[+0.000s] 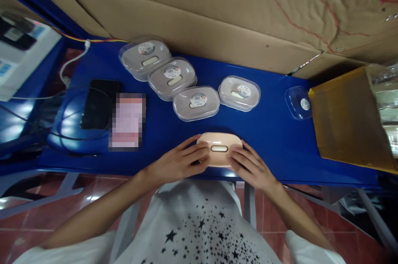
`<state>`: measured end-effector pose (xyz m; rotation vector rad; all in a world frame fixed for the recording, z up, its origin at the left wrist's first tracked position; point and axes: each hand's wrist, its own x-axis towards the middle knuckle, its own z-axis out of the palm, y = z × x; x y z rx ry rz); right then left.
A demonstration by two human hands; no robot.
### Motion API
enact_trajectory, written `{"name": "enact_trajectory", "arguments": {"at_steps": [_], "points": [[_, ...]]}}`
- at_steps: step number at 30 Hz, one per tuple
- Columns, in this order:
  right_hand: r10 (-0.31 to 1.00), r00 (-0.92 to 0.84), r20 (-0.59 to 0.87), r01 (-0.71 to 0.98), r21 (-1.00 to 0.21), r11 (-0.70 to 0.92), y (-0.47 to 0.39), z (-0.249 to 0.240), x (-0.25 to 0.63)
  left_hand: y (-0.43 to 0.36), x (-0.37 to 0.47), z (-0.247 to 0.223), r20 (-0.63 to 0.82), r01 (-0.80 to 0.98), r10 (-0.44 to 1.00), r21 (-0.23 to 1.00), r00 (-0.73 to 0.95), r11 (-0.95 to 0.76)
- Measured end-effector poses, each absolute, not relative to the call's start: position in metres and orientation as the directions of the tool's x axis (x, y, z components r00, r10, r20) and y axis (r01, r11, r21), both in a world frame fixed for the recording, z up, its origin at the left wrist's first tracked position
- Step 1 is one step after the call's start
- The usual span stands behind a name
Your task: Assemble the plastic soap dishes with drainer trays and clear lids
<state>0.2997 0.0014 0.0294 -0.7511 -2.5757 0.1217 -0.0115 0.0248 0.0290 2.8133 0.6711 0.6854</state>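
Note:
Near the front edge of the blue table, a peach-coloured oval box [219,157] with a pale slot-shaped inset on top sits between my hands. My left hand [186,158] grips its left end, fingers resting over the top. On the opposite end, the fingers of my right hand [248,162] are bent over the rim. Behind it are several grey oval boxes under clear lids with round stickers: one box [196,108] straight ahead, another [241,95] to the right, and a box [171,83] and a further box [149,63] back to the left.
A clear lid [299,104] with a sticker lies beside a brown carton [345,119] at the right. Left on the blue table [270,139] are a blurred-out phone-like item [127,121], a black object [99,104] and cables. A cardboard wall [199,19] stands behind.

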Motion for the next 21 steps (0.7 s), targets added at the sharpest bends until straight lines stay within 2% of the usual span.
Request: {"name": "enact_trajectory", "arguments": {"at_steps": [3,5,6,8,9,11,16,21], "points": [[0.525,-0.773,0.356,0.482,-0.207,0.851,0.011,0.034,0.314,0.023,-0.012,0.03,0.383,0.397,0.47,0.258,0.795,-0.881],[0.614,-0.694,0.376,0.587,-0.198,0.785,0.03,0.039,0.343,0.021,-0.012,0.034,0.383,0.422,0.485,0.242,0.786,-0.874],[0.685,-0.598,0.417,0.677,-0.194,0.71,0.043,0.041,0.362,0.02,-0.011,0.037,0.387,0.435,0.496,0.239,0.777,-0.868],[0.878,-0.218,0.426,0.909,-0.238,0.341,0.07,0.043,0.403,0.018,-0.011,0.043,0.397,0.454,0.515,0.244,0.759,-0.857],[0.899,-0.106,0.426,0.952,-0.219,0.215,0.081,0.042,0.422,0.017,-0.011,0.045,0.406,0.457,0.52,0.248,0.751,-0.854],[0.928,-0.038,0.371,0.973,-0.196,0.118,0.095,0.037,0.45,0.014,-0.011,0.049,0.43,0.46,0.528,0.261,0.732,-0.849],[0.926,-0.135,0.351,0.932,-0.273,0.239,0.067,0.028,0.439,0.008,-0.014,0.048,0.459,0.484,0.598,0.351,0.657,-0.801],[0.911,-0.172,0.376,0.85,-0.41,0.33,0.015,0.039,0.392,0.007,-0.015,0.039,0.375,0.498,0.618,0.372,0.691,-0.783]]}}
